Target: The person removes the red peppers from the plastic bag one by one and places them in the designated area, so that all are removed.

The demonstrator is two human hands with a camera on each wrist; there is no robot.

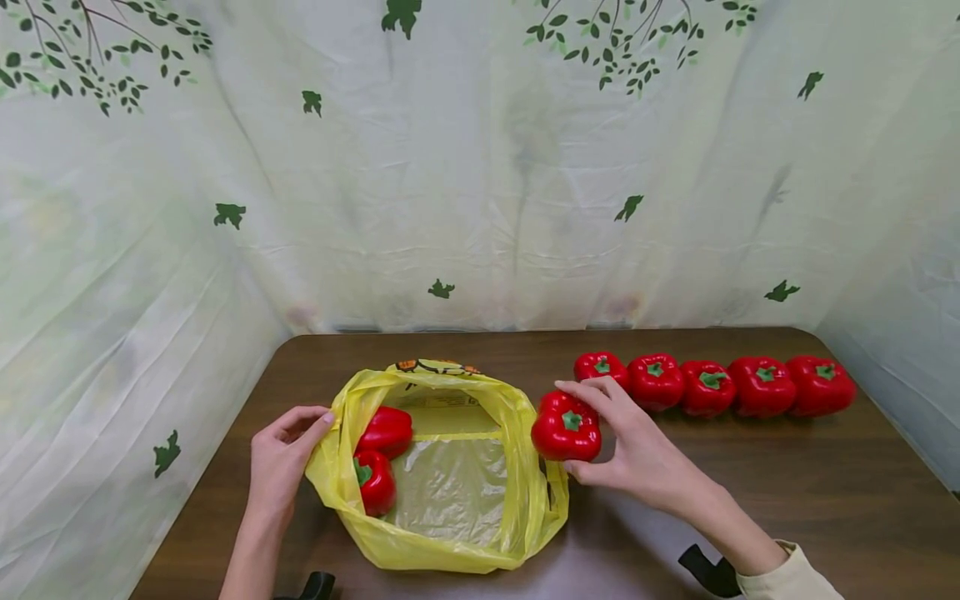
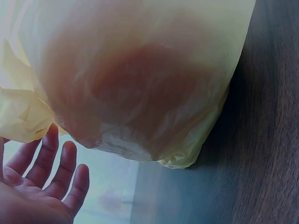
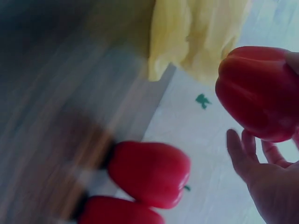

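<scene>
A yellow plastic bag (image 1: 442,550) stands with its mouth wide, and two red bell peppers (image 1: 386,432) lie inside against its left wall. My left hand (image 1: 281,450) pinches the bag's left rim between thumb and fingers. In the left wrist view the peppers show as a dark blur through the bag's thin wall. Just right of the rim, my right hand (image 1: 622,433) holds another red bell pepper (image 1: 564,427) between thumb and fingertips, its green stem facing the head camera. The right wrist view shows this pepper (image 3: 261,93) raised off the table.
Several red bell peppers (image 1: 708,387) stand in a row along the back right of the brown wooden table (image 1: 750,483). A pale curtain (image 1: 480,167) with leaf prints hangs behind the table and along its sides.
</scene>
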